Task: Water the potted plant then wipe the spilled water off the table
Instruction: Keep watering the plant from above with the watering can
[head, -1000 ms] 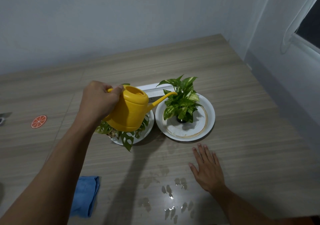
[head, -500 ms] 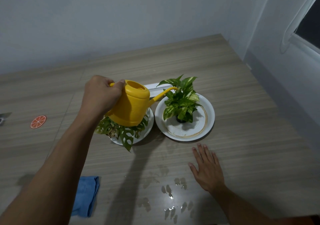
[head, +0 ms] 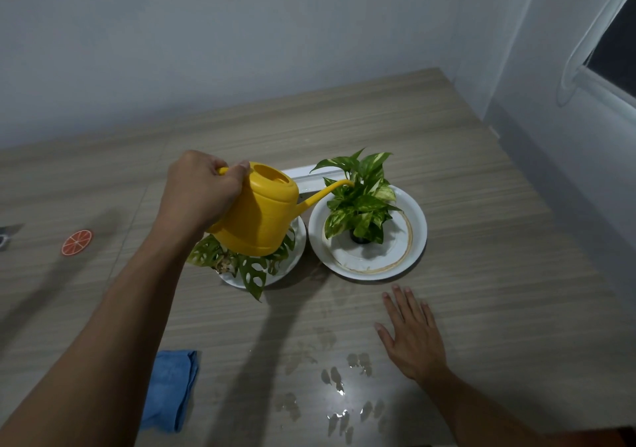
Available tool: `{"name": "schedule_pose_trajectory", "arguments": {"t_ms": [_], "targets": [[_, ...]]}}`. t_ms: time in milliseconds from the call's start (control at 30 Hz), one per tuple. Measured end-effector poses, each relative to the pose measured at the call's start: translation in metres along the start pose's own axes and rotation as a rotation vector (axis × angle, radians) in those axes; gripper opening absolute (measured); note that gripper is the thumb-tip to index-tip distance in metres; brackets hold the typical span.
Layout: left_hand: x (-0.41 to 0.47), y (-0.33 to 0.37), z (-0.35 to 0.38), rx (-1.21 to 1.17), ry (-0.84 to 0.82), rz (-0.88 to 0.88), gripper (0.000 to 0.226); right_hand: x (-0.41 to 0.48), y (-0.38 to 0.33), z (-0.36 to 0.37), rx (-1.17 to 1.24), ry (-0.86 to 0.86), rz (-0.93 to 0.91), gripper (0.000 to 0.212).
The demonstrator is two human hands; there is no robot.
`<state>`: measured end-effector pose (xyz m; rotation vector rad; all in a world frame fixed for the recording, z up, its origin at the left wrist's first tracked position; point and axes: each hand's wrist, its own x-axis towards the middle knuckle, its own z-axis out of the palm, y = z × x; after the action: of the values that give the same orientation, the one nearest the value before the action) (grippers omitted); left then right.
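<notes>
My left hand (head: 199, 193) grips the handle of a yellow watering can (head: 263, 217), held in the air and tilted right. Its spout tip reaches into the leaves of a variegated potted plant (head: 361, 202) that stands on a white plate (head: 414, 240). Under the can, a second plant with holed leaves (head: 253, 271) sits on another white plate (head: 297, 257), partly hidden. My right hand (head: 411, 334) lies flat on the table, fingers apart. Spilled water drops (head: 339, 383) lie on the wooden table (head: 481, 309) just left of that hand. A folded blue cloth (head: 172, 388) lies at the front left.
An orange-slice coaster (head: 77, 242) lies at the left. A white flat object (head: 303, 176) shows behind the can. A wall runs along the back and the right, with a window (head: 616, 57) at the upper right. The table's right edge meets the wall.
My left hand has lifted the can slightly and tilted it further, so the spout tip sits higher among the plant's leaves. The right hand has stayed put.
</notes>
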<state>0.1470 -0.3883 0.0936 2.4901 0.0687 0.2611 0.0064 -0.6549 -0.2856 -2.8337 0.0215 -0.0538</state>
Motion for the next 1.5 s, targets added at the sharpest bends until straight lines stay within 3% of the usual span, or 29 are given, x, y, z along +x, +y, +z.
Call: {"name": "schedule_pose_trajectory", "arguments": {"t_ms": [1500], "targets": [[0.013,0.048,-0.01,0.231,-0.046,0.114,0.041,0.0,0.0,0.0,0.004,-0.01,0.001,0.068]]}}
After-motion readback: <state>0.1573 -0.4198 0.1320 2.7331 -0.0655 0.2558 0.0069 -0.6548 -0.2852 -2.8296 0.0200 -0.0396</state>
